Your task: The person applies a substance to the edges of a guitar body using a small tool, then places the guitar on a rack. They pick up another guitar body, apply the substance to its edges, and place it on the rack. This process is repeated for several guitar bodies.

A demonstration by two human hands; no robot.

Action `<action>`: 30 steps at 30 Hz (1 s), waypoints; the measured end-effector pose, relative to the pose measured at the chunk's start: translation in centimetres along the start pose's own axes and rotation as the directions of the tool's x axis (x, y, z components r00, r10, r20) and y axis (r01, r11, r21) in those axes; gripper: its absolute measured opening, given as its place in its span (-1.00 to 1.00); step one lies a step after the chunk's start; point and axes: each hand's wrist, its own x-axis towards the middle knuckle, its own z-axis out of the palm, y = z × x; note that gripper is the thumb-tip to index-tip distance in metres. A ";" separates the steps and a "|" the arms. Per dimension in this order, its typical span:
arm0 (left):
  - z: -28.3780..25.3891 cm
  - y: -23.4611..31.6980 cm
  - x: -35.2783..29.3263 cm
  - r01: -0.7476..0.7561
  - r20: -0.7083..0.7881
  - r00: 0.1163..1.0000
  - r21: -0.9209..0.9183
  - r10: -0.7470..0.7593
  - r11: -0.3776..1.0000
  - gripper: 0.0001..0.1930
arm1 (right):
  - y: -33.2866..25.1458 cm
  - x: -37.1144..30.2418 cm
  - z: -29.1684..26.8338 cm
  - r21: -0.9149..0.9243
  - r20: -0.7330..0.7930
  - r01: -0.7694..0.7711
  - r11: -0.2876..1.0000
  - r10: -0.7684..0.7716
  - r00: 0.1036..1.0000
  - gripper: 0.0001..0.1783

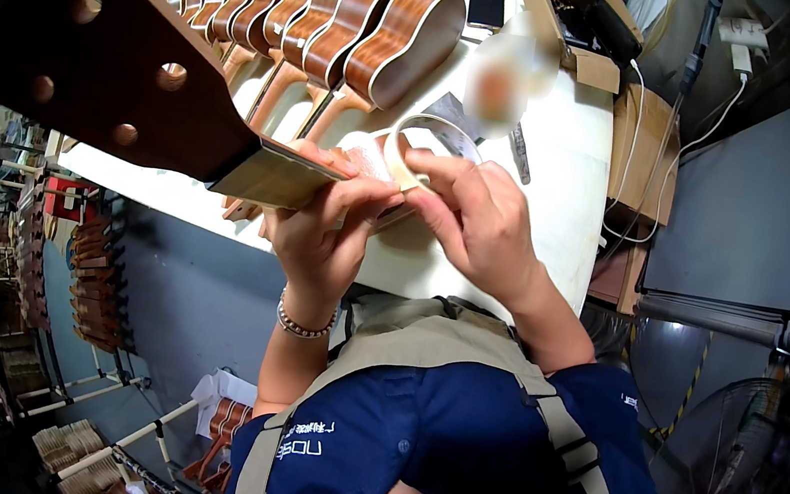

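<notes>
A dark brown ukulele headstock [136,74] with several peg holes fills the upper left, its neck running toward my hands. Pale tape [278,178] covers a stretch of the neck just below the headstock. My left hand [327,227] is wrapped around the neck, with thumb and fingertips pressing near a strip of tape. In my right hand [485,219], fingers and thumb pinch a roll of masking tape [394,151], which stands against the neck. The rest of the instrument is mostly hidden behind both hands.
Several ukuleles [415,33] with brown glossy bodies stand in a row on the white table [563,200]. A slim grey tool [520,153] lies right of the tape, near a blurred orange thing. A phone [487,3] and cardboard box [641,160] are farther back; wooden-part racks stand left.
</notes>
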 end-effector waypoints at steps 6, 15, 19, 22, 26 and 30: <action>0.0 0.3 0.0 0.068 0.038 0.997 0.018 -0.069 0.997 -0.82 | 0.8 0.0 0.3 0.067 -0.041 0.081 0.994 -0.078 0.996 -0.84; -1.4 0.3 -1.8 0.234 -0.139 0.949 -0.285 -0.282 0.929 -0.89 | 4.9 1.2 -2.2 0.588 -0.350 -0.239 0.773 0.510 0.786 -0.79; -2.2 0.5 -0.7 0.321 0.037 0.942 -0.388 -0.333 0.864 -0.72 | 1.2 1.9 -0.5 0.590 0.021 -0.313 0.745 0.374 0.927 -0.66; -2.5 0.3 -0.9 0.339 0.074 0.935 -0.478 -0.347 0.810 -0.71 | 0.5 2.4 1.1 0.541 0.025 -0.170 0.824 0.186 0.982 -0.67; -2.8 0.2 -0.9 0.342 0.086 0.936 -0.460 -0.343 0.819 -0.70 | -0.5 3.2 1.9 0.563 0.056 -0.186 0.805 0.187 0.981 -0.86; -2.5 0.2 -1.7 0.356 0.015 0.922 -0.424 -0.387 0.833 -0.65 | 1.2 2.9 2.4 0.557 0.059 -0.198 0.807 0.200 0.978 -0.86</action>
